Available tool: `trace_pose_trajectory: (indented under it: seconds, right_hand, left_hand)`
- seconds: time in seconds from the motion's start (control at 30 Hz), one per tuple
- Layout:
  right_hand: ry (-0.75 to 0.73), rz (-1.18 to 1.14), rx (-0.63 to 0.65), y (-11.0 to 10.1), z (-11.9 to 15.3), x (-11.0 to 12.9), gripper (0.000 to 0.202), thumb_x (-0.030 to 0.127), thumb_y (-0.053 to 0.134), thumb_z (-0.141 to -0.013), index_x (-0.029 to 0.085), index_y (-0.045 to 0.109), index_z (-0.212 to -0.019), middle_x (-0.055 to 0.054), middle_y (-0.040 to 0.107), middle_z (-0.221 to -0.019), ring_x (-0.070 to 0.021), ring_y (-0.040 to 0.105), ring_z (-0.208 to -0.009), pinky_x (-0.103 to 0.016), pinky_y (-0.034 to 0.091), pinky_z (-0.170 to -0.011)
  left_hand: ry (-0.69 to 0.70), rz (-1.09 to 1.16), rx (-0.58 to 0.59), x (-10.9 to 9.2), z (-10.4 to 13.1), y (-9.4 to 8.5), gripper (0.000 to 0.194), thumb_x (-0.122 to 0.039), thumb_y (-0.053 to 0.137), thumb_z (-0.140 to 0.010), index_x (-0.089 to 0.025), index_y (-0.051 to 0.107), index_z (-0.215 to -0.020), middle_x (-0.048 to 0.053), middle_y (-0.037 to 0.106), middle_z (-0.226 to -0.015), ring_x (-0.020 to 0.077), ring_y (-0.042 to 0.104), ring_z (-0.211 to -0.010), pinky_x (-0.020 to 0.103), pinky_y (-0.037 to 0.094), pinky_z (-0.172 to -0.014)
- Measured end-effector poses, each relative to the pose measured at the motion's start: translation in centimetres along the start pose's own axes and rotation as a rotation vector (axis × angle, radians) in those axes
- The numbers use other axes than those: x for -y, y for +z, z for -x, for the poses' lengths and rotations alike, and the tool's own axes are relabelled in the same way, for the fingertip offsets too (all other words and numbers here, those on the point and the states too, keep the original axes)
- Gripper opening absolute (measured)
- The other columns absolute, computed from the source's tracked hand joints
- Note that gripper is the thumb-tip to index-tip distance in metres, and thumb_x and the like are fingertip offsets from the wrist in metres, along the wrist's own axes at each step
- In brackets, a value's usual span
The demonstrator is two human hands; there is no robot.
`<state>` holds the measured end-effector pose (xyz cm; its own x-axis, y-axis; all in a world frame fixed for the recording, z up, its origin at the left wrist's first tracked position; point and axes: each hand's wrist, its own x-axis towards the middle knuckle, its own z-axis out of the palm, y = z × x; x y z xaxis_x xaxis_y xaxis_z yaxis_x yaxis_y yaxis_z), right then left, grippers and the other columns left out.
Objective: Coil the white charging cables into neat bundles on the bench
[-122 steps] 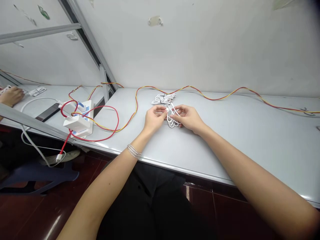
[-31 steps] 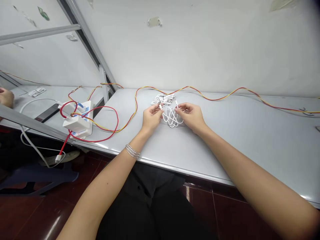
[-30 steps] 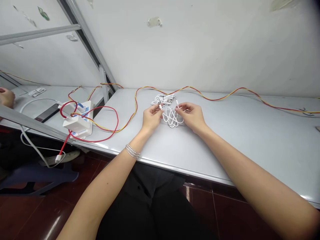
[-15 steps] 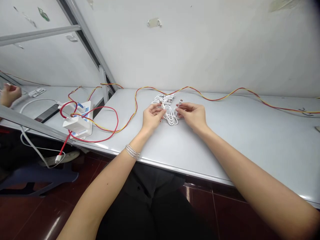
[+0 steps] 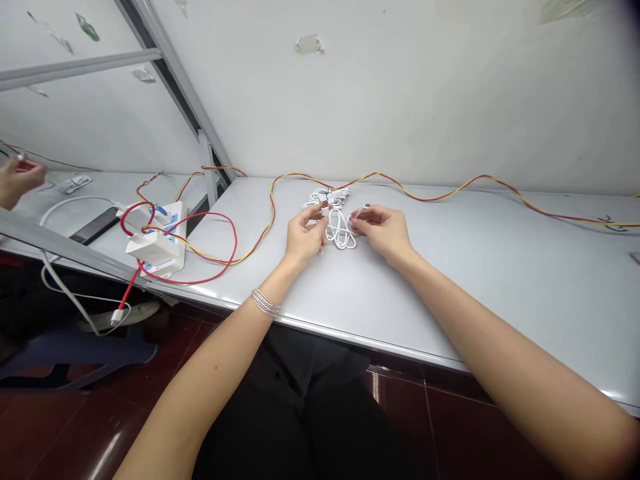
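A white charging cable (image 5: 341, 233) lies in loose loops on the grey table between my two hands. My left hand (image 5: 306, 235) pinches one end of it between thumb and fingers, at the left of the loops. On the other side my right hand (image 5: 383, 230) has its fingers closed on the cable's other end, the plug mostly covered by the fingertips. Just behind the loops lies a bundle of white cables (image 5: 327, 197), held with a dark tie.
A white power strip (image 5: 173, 250) with chargers and a red cable (image 5: 235, 233) sits to the left, beside a metal frame post (image 5: 207, 167). A red-yellow wire (image 5: 430, 199) runs along the wall. At far left, another person's hand (image 5: 20, 180) is blurred over a second table.
My right hand has turned its plug so the tip no longer stands up clear. My left fingers have shifted slightly on the other end. The other person's hand has moved right and blurred.
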<state>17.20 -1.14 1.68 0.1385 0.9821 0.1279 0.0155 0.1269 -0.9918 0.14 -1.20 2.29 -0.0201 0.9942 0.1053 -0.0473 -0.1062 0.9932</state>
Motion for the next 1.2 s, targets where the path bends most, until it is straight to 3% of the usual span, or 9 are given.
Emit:
trace_pose_trajectory:
  seconds: [0.1,0.2,0.33,0.57,0.77,1.03,1.2]
  right_hand:
    - [-0.026,0.027,-0.016,-0.1,-0.2,-0.3,0.017,0.025,0.077,-0.065,0.017,0.076,-0.080,-0.006,0.076,-0.085,-0.0169,0.067,-0.068,-0.032,0.060,-0.065]
    - [-0.053,0.074,-0.040,-0.1,-0.3,-0.6,0.022,0.025,0.075,-0.067,0.017,0.079,-0.087,-0.005,0.075,-0.083,-0.0162,0.067,-0.067,-0.031,0.060,-0.064]
    - [-0.022,0.074,-0.086,-0.2,-0.5,-0.9,0.023,0.025,0.075,-0.069,0.017,0.081,-0.089,-0.005,0.076,-0.084,-0.0156,0.066,-0.065,-0.031,0.060,-0.063]
    - [0.013,0.049,-0.125,-0.2,-0.6,-1.0,0.021,0.021,0.073,-0.074,0.017,0.080,-0.093,-0.007,0.077,-0.098,-0.0160,0.069,-0.065,-0.036,0.064,-0.069]
    - [0.022,0.077,-0.165,-0.4,-0.6,-0.9,0.021,0.019,0.069,-0.078,0.018,0.078,-0.097,-0.007,0.077,-0.108,-0.0160,0.071,-0.066,-0.038,0.065,-0.073]
    - [0.013,0.125,-0.161,-0.3,-0.4,-0.7,0.022,0.021,0.066,-0.082,0.016,0.077,-0.101,-0.007,0.077,-0.100,-0.0164,0.071,-0.068,-0.040,0.065,-0.075]
    - [0.001,0.127,-0.163,-0.2,0.0,0.0,0.033,0.019,0.065,-0.079,0.016,0.070,-0.112,-0.002,0.072,-0.079,-0.0164,0.068,-0.063,-0.039,0.064,-0.070]
  left_hand:
    - [-0.002,0.051,0.002,0.2,-0.1,0.0,0.029,-0.019,0.071,-0.087,-0.016,0.070,-0.116,0.010,0.069,-0.119,0.0037,0.054,-0.045,0.024,0.048,-0.040]
    - [0.035,0.136,0.045,0.4,-0.2,0.0,0.021,-0.023,0.074,-0.086,-0.014,0.071,-0.104,0.011,0.070,-0.121,0.0079,0.064,-0.056,0.029,0.060,-0.054]
    - [0.095,0.190,0.103,0.7,-0.4,0.0,0.016,-0.024,0.076,-0.084,-0.014,0.072,-0.096,0.008,0.073,-0.109,0.0102,0.069,-0.065,0.030,0.064,-0.067]
    - [0.067,0.170,0.093,0.9,-0.4,0.1,0.023,-0.035,0.079,-0.083,-0.014,0.073,-0.089,0.007,0.076,-0.104,0.0094,0.069,-0.065,0.028,0.063,-0.069]
    - [0.003,0.160,0.191,0.1,0.2,0.0,0.028,-0.039,0.075,-0.088,-0.011,0.072,-0.087,-0.001,0.062,-0.070,0.0091,0.064,-0.054,0.023,0.055,-0.055]
    - [-0.002,0.080,0.290,0.0,0.3,-0.2,0.026,-0.034,0.066,-0.095,-0.013,0.069,-0.079,-0.002,0.053,-0.062,0.0065,0.051,-0.051,0.020,0.042,-0.051]
    - [0.011,0.009,0.305,0.1,0.3,-0.1,0.025,-0.032,0.065,-0.095,-0.014,0.068,-0.078,-0.002,0.051,-0.061,0.0075,0.050,-0.053,0.020,0.041,-0.052]
